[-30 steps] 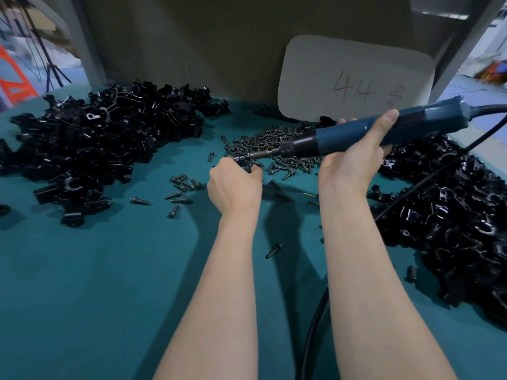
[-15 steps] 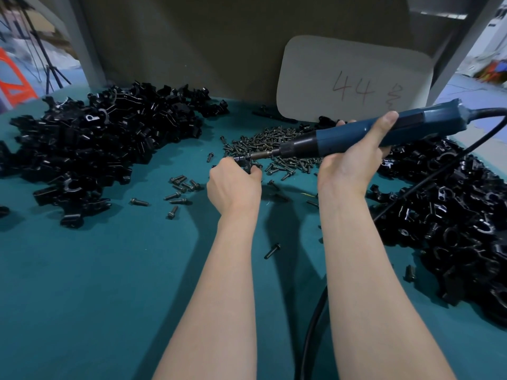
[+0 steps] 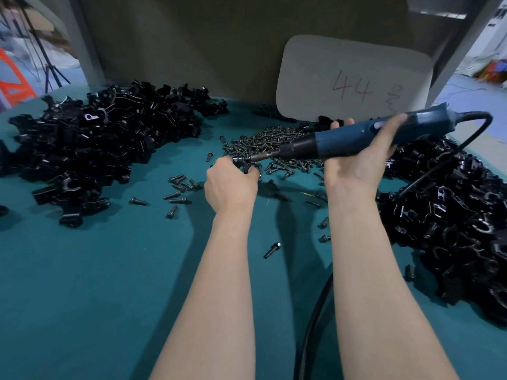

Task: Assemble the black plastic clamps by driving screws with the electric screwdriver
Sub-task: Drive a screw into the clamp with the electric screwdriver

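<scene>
Mid-frame, our left hand [image 3: 230,185] pinches a black clamp [image 3: 245,164] above the table [image 3: 96,283]. Our right hand [image 3: 359,163] grips the screwdriver [image 3: 345,138], fingers curled round it, its tip touching the clamp.

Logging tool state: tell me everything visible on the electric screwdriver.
The electric screwdriver is a slim tool with a dark blue plastic-looking body, a black knurled collar and a thin metal bit. It is held nearly level, bit end tilted slightly down to the left. The right hand grips its body. The bit tip meets a small black clamp held in the left hand. A black cable leaves its rear and loops down.
</scene>
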